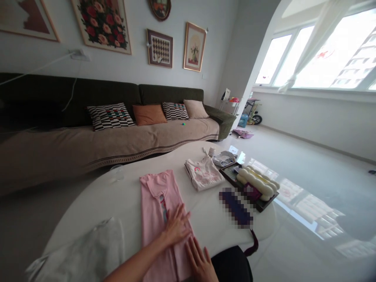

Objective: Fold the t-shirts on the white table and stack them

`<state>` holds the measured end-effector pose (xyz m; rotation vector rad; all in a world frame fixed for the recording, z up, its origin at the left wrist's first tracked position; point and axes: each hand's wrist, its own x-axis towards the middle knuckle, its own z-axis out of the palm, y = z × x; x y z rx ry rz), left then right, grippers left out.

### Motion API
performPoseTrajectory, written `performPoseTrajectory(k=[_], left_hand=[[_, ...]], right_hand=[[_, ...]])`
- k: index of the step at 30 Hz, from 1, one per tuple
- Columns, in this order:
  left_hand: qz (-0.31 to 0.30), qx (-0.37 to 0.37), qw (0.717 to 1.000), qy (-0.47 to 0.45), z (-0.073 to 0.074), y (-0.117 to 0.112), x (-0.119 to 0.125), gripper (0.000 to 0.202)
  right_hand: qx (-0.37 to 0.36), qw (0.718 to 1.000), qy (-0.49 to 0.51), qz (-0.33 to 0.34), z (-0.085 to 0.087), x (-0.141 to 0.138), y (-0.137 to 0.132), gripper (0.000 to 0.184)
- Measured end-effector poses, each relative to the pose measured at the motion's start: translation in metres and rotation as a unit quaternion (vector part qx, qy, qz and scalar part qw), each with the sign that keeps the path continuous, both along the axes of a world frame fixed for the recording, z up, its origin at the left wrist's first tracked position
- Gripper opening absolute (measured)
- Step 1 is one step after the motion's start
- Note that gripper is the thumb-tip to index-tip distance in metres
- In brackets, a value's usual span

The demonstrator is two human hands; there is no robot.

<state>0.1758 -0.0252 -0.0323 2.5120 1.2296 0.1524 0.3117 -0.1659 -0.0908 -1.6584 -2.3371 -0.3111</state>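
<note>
A pink garment (160, 211) lies on the white table (123, 196), folded into a long narrow strip. My left hand (177, 226) rests flat on its middle with the fingers spread, open. My right hand (200, 261) lies flat on the strip's near end, fingers stretched out, holding nothing. A folded cream shirt (205, 173) with a pink print sits farther back on the table, out of reach of both hands.
A white garment (85, 254) lies at the table's near left. A dark tray (258, 201) with a cream knobbly object (257, 180) stands at the right edge, beside a blurred dark item (236, 207). A long sofa (111, 137) with cushions runs behind the table.
</note>
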Motion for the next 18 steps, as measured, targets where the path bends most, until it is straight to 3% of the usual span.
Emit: performPoseTrajectory(k=[5,11,14,18], left_hand=[[0.016,-0.001,1.000,0.000,-0.013,-0.076,-0.031,0.058],[0.001,-0.008,0.995,0.096,-0.025,-0.148,-0.094,0.098],[0.024,0.016,0.993,0.116,-0.035,-0.168,-0.107,0.090],[0.024,0.037,0.996,0.084,-0.045,-0.177,-0.108,0.089]], right_hand=[[-0.103,0.994,-0.022,0.003,0.008,0.001,-0.008,0.078],[-0.196,0.980,0.031,0.012,0.029,0.006,-0.010,0.078],[-0.239,0.969,0.052,0.035,0.045,0.010,-0.012,0.075],[-0.273,0.956,0.070,0.078,0.074,0.014,-0.022,0.061]])
